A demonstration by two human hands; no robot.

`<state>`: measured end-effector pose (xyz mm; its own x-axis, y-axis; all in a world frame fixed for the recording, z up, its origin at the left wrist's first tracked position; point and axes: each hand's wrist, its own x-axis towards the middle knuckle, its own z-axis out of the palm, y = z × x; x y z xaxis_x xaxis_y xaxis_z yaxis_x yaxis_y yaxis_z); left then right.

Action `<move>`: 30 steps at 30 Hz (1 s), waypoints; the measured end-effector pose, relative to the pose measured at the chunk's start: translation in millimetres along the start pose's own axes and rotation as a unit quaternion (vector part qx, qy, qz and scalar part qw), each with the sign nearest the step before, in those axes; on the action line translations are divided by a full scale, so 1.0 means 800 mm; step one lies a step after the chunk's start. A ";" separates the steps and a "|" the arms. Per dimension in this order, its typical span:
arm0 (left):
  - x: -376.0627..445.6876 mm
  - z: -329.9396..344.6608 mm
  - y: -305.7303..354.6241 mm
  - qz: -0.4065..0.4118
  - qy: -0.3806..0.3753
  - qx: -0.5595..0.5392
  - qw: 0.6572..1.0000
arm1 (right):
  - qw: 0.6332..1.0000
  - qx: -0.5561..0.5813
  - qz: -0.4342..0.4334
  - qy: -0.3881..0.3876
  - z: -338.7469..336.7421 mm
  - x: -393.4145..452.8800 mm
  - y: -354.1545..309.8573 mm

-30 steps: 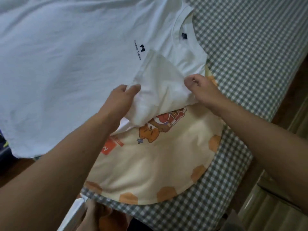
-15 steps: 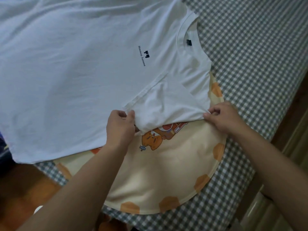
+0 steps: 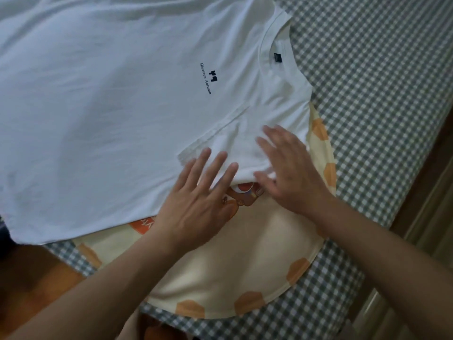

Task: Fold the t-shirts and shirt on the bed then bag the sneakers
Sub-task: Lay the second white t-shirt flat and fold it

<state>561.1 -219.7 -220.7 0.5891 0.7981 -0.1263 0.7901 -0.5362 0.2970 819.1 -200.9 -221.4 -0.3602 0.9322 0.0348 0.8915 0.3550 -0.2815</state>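
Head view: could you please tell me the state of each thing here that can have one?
white t-shirt: spread front up, near sleeve folded onto its body
sleeve: folded in, flat under both hands
left hand: open, fingers straight, pressing the sleeve edge
right hand: open, flat on the sleeve
cream round cloth: flat, partly under the t-shirt
checked bed sheet: spread flat

Both flat hands on folded white t-shirt sleeve

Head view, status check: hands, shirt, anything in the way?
Left hand and right hand open, flat on folded sleeve of white cotton t-shirt. Cream round cartoon-print cloth lies underneath. Nothing in the way.
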 end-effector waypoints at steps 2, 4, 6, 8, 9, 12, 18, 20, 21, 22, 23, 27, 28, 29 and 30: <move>0.002 0.021 -0.015 -0.010 -0.088 0.023 0.996 | 0.988 -0.023 -0.077 -0.131 0.016 0.021 0.001; 0.007 0.032 -0.026 -0.025 -0.140 0.040 0.989 | 0.963 -0.080 -0.103 -0.238 0.027 0.031 0.011; 0.009 0.033 -0.031 -0.016 -0.138 0.044 0.989 | 0.948 -0.107 -0.125 -0.272 0.030 0.034 0.028; -0.005 0.021 -0.037 0.004 -0.090 0.045 0.995 | 0.946 -0.126 -0.138 -0.266 0.028 0.033 0.028; -0.020 0.015 -0.045 0.001 -0.066 0.049 0.997 | 0.948 -0.134 -0.128 -0.259 0.031 0.032 0.023; -0.091 0.006 -0.088 -0.080 -0.021 0.073 0.994 | 0.959 -0.168 -0.061 -0.222 0.047 0.028 -0.012; -0.197 -0.009 -0.166 -0.271 -0.018 0.069 0.960 | 0.963 -0.163 0.041 -0.211 0.060 0.032 -0.047; -0.205 -0.013 -0.187 -0.291 -0.023 0.078 0.953 | 0.972 -0.157 0.046 -0.169 0.059 0.020 -0.043; -0.207 -0.014 -0.198 -0.297 -0.021 0.082 0.951 | 0.976 -0.155 0.046 -0.143 0.057 0.013 -0.041; -0.209 -0.015 -0.207 -0.301 -0.017 0.085 0.950 | 0.979 -0.156 0.050 -0.120 0.053 0.005 -0.039; -0.207 -0.014 -0.214 -0.302 -0.015 0.089 0.949 | 0.980 -0.155 0.061 -0.108 0.050 0.000 -0.033; -0.217 -0.008 -0.237 -0.270 -0.011 0.090 0.959 | 0.982 -0.143 0.081 -0.089 0.044 -0.010 -0.018; -0.224 -0.008 -0.237 -0.268 -0.014 0.091 0.959 | 0.982 -0.146 0.075 -0.095 0.042 -0.013 -0.016; -0.232 -0.009 -0.235 -0.264 -0.014 0.093 0.960 | 0.981 -0.151 0.065 -0.104 0.039 -0.018 -0.013; -0.241 -0.012 -0.230 -0.255 -0.012 0.095 0.962 | 0.980 -0.157 0.054 -0.112 0.034 -0.026 -0.012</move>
<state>300.5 -272.2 -242.3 0.1189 0.9653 -0.2326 0.9928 -0.1194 0.0120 811.0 -225.8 -245.3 -0.2793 0.9391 -0.2004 0.9556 0.2922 0.0373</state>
